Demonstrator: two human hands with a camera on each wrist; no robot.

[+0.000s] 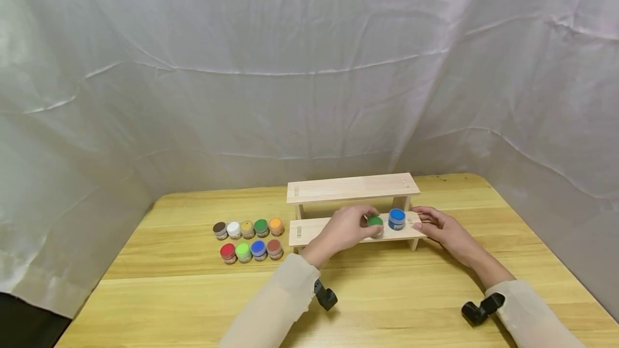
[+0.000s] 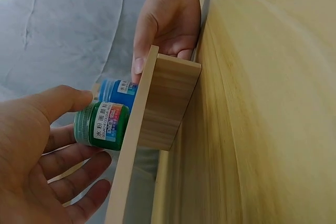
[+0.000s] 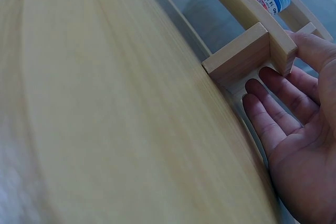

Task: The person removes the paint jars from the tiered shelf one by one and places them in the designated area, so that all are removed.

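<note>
A two-step wooden shelf (image 1: 352, 187) stands on the table. On its lower board is a green-lidded paint jar (image 1: 374, 221), pinched between the thumb and fingers of my left hand (image 1: 342, 228). The left wrist view shows this green jar (image 2: 107, 124) with its base at the board. Just right of it a blue paint jar (image 1: 396, 220) stands upright. My right hand (image 1: 447, 233) holds the right end of the lower board. In the right wrist view, the thumb lies over the board's end and the fingers (image 3: 273, 114) reach below it.
Left of the shelf, several small paint jars stand in two rows on the wooden table (image 1: 184, 294). The back row includes a white jar (image 1: 234, 230) and an orange jar (image 1: 276, 226); the front row includes a red jar (image 1: 228, 253). Grey cloth (image 1: 271, 111) hangs behind the table.
</note>
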